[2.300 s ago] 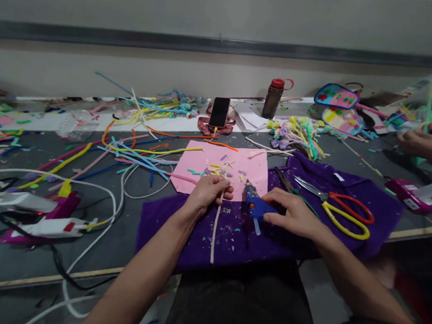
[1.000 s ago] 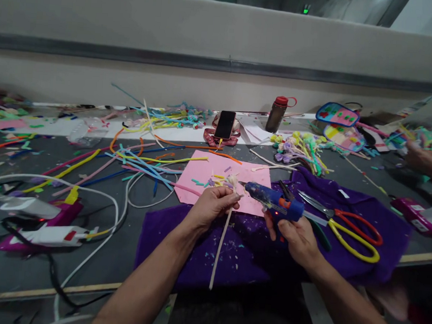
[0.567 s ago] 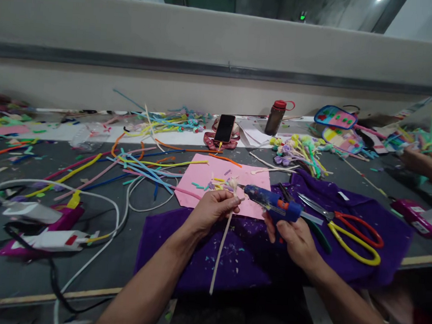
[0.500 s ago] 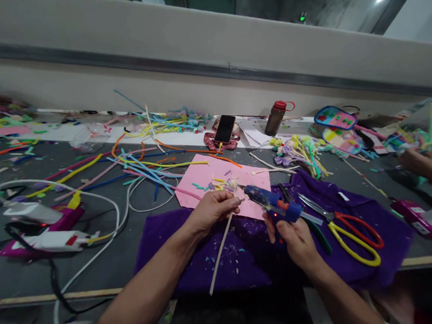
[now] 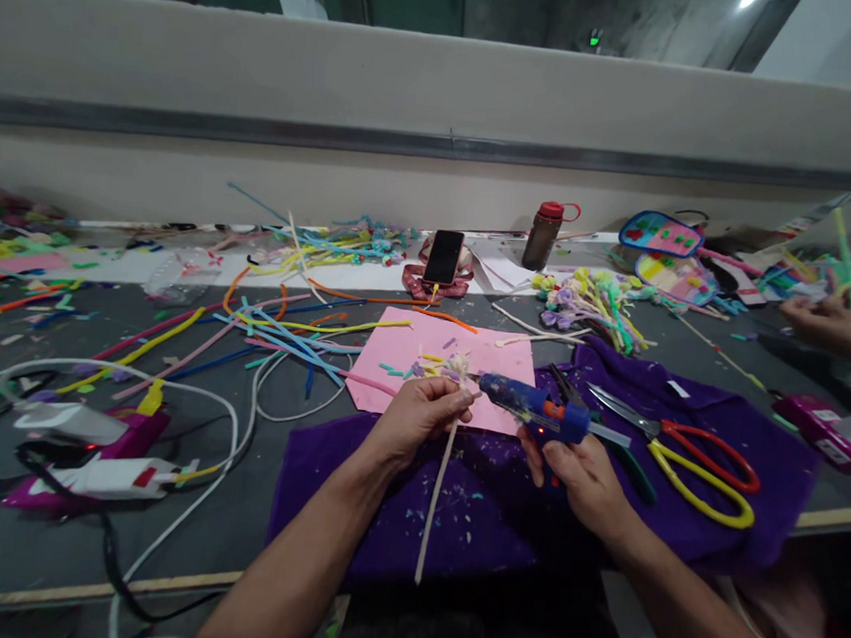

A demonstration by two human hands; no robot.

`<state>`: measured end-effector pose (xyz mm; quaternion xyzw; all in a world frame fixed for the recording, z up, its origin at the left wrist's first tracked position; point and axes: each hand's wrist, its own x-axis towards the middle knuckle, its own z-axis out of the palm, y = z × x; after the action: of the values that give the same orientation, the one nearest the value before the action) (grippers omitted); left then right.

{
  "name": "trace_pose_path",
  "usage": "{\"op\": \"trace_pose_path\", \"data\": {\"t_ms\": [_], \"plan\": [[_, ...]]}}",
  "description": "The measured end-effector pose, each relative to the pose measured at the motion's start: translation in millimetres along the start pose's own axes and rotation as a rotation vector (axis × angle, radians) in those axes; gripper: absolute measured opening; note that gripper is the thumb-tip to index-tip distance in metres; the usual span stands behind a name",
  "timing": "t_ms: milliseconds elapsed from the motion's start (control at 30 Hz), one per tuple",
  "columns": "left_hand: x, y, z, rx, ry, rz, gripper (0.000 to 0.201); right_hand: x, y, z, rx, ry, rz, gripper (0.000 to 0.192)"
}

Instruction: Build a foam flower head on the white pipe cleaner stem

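Note:
Pinched in my left hand (image 5: 423, 416) is a cream pipe cleaner (image 5: 436, 500), its long stem hanging down over the purple cloth (image 5: 334, 468). A small pale, fluffy bloom shape (image 5: 460, 364) tops it, just beyond my fingertips. My right hand (image 5: 581, 471) is wrapped round the handle of a blue hot glue gun (image 5: 529, 401). The gun's nozzle points left, close to the pale top; whether they touch I cannot tell. A clear glue stick (image 5: 611, 435) pokes out of its back. Under both lies a pink sheet (image 5: 387, 336) with small coloured snippets.
Scissors (image 5: 699, 460) with red and yellow handles lie on the cloth at right. Loose pipe cleaners (image 5: 279, 323), cables and a power strip (image 5: 125, 453) spread leftward. Behind are a phone (image 5: 444, 257), a bottle (image 5: 543, 238) and finished-looking flowers (image 5: 587, 306). Another person's hands (image 5: 826, 318) work at far right.
The glue gun's nozzle has shifted very slightly down and away from the pale top. My left hand keeps its grip on the pipe cleaner. The view has tilted a little.

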<state>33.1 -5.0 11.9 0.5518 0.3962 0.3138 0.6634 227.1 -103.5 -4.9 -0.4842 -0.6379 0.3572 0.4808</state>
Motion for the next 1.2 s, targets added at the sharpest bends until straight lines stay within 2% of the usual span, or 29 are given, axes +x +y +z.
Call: {"op": "trace_pose_path", "data": {"t_ms": [433, 700, 800, 867, 933, 1067, 1200], "plan": [[0.2, -0.3, -2.0, -0.006, -0.029, -0.003, 0.033, 9.1, -2.8, -1.4, 0.003, 0.015, -0.022, 0.039], [0.7, 2.0, -3.9, -0.049, 0.007, -0.016, 0.033, -7.0, -0.9, -8.7, -0.054, -0.036, -0.004, 0.035], [0.4, 3.6, -5.2, -0.070, 0.028, -0.015, 0.034, -7.3, -4.3, -18.5, -0.200, 0.007, -0.054, 0.028], [-0.1, 4.8, -6.5, -0.088, 0.050, -0.007, 0.032, -3.7, -6.3, -23.9, -0.403, 0.060, -0.119, 0.020], [-0.8, 6.1, -8.1, -0.112, 0.065, -0.008, 0.030, 0.7, -5.4, -25.8, -0.620, 0.072, -0.149, 0.025], [-2.4, 8.0, -9.7, -0.159, 0.034, -0.035, 0.028, 3.6, 6.2, -19.5, -0.897, -0.022, -0.087, 0.033], [-3.9, 8.3, -7.3, -0.163, -0.016, -0.071, 0.030, 2.7, 8.7, -16.4, -0.982, -0.073, -0.144, 0.039]]}}
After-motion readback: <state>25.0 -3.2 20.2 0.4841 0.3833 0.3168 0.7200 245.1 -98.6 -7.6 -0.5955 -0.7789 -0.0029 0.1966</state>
